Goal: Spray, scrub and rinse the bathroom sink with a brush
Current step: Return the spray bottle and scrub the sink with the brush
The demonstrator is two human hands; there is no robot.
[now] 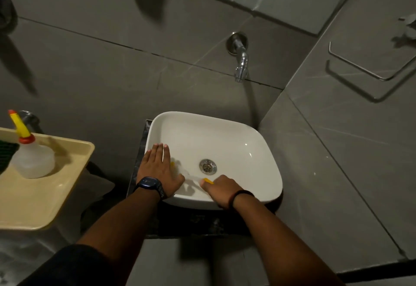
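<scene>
A white rectangular sink (236, 141) sits on a dark counter, its metal drain (208, 166) near the middle. My right hand (221, 190) is closed on a brush (193, 176) with a yellow end; its pale, blurred shaft lies across the basin floor toward the left. My left hand (157, 168) lies flat, fingers together, on the sink's left rim, covering the brush's far end. A clear spray bottle (33, 160) with a yellow and red nozzle stands on a cream tray (56, 195) to the left.
A chrome tap (241, 65) juts from the grey tiled wall above the sink. A metal towel rail (369, 71) is fixed to the right wall. Something dark green lies at the tray's left edge (6, 150).
</scene>
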